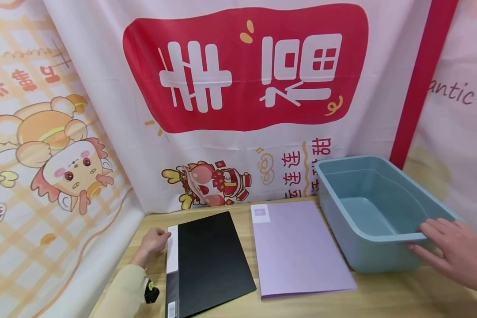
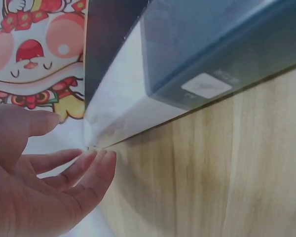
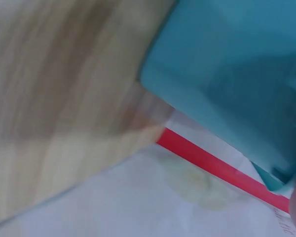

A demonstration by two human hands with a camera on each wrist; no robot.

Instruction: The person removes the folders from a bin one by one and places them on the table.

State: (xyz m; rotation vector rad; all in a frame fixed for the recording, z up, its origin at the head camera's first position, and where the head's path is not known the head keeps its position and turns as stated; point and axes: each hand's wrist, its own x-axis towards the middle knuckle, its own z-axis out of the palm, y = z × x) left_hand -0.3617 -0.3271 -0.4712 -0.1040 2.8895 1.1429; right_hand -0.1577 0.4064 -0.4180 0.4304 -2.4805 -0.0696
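A black folder with a white and dark spine label lies at the left of the wooden table. My left hand is at the far end of its spine. In the left wrist view the fingertips meet the corner of the spine, with the thumb held apart from them. My right hand grips the near right rim of a blue-green plastic tub, fingers over the rim and thumb outside. Only the tub's outer wall and a sliver of hand show in the right wrist view.
Between the black folder and the tub lies a light purple folder with a small white label. Printed cloth hangs behind the table and along both sides. Inside the tub, the bare floor shows.
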